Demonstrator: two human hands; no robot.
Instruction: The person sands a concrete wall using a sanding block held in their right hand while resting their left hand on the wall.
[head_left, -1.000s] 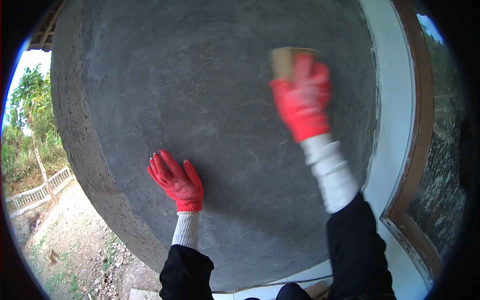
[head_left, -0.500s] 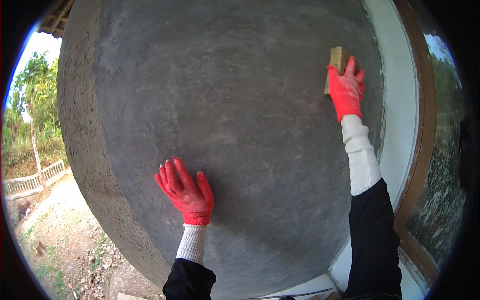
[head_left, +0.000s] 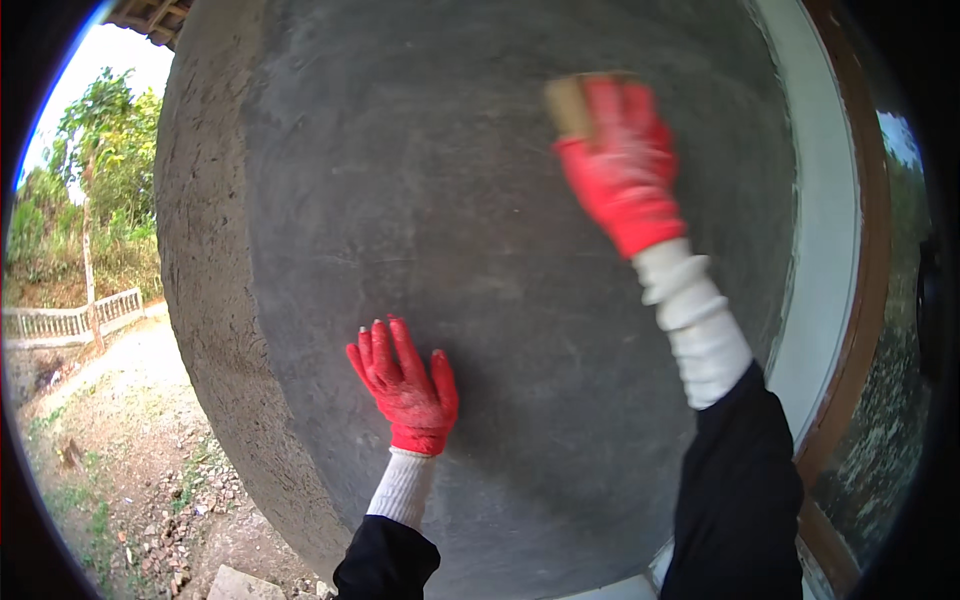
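Observation:
A dark grey plastered wall point(head_left: 480, 270) fills most of the head view. High on its right half, my right hand point(head_left: 625, 160), in a red-coated glove with a long white cuff, grips a tan rectangular block point(head_left: 568, 108) against the surface. Motion blurs the block and fingers, and what it is made of cannot be made out; the glove hides its right part. Lower and to the left, my left hand point(head_left: 408, 390), gloved the same way, lies flat on the plaster with fingers spread and holds nothing.
A rough brownish strip point(head_left: 205, 250) borders the smooth plaster on the left. At the right run a white band point(head_left: 825, 230) and a brown frame point(head_left: 868, 270) beside dark glass. Outside at left are stony ground point(head_left: 130, 450), a white railing point(head_left: 75, 322) and trees.
My right hand has swept the block leftward across the upper wall, and the glove has tilted left. My left hand stays flat on the wall; the whole view has shifted slightly.

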